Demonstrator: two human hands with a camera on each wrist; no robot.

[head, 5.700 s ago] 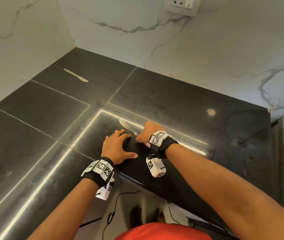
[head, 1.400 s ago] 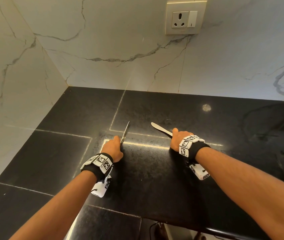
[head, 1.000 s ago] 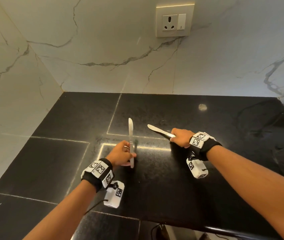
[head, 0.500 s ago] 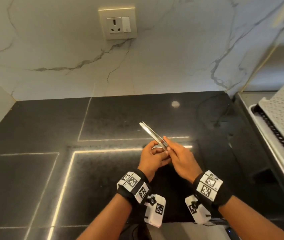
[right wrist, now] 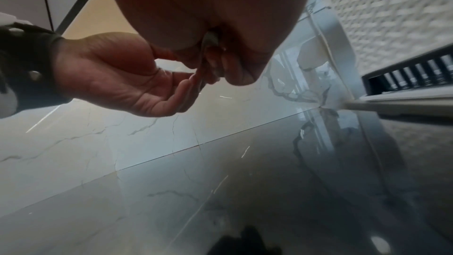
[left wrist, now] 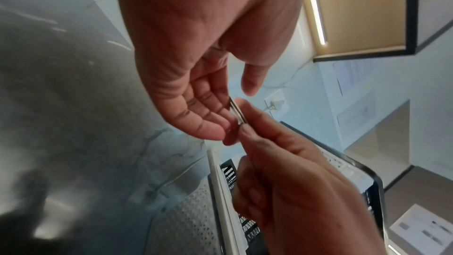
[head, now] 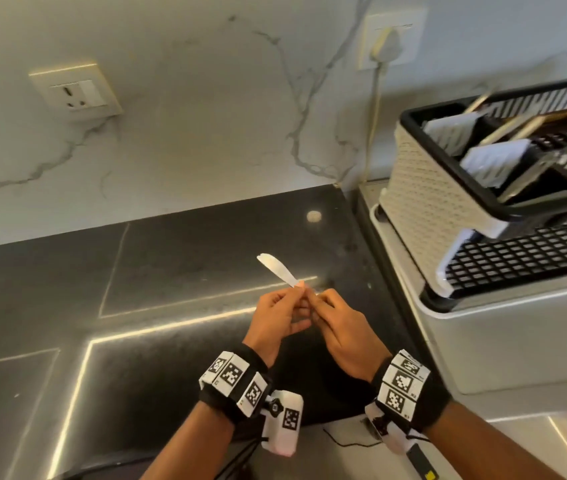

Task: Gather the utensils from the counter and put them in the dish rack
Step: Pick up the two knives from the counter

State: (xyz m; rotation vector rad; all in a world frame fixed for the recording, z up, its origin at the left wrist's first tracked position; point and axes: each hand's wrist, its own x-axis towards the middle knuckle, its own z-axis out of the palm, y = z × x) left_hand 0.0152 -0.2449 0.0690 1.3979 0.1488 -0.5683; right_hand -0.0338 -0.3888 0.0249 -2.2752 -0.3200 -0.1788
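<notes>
Two steel butter knives (head: 277,270) are held together above the black counter (head: 171,271), blades pointing up and to the left. My right hand (head: 316,301) pinches their handles between thumb and fingers. My left hand (head: 297,292) lies against them from the left; in the left wrist view the left hand (left wrist: 220,111) has its fingers resting along the knives (left wrist: 236,111) and its thumb held apart, while the right hand (left wrist: 242,123) grips from below. The white dish rack (head: 424,188) with a black rim stands to the right and holds some items.
The rack sits on a white drip tray (head: 500,330) at the counter's right end. On the marble wall are a socket (head: 74,95) and a plugged socket (head: 387,43) whose cable hangs behind the rack. The counter's front edge runs just below my wrists.
Both hands came together from apart, each carrying a knife; the two knives now sit in one bundle. My view swung right, bringing the dish rack close on the right.
</notes>
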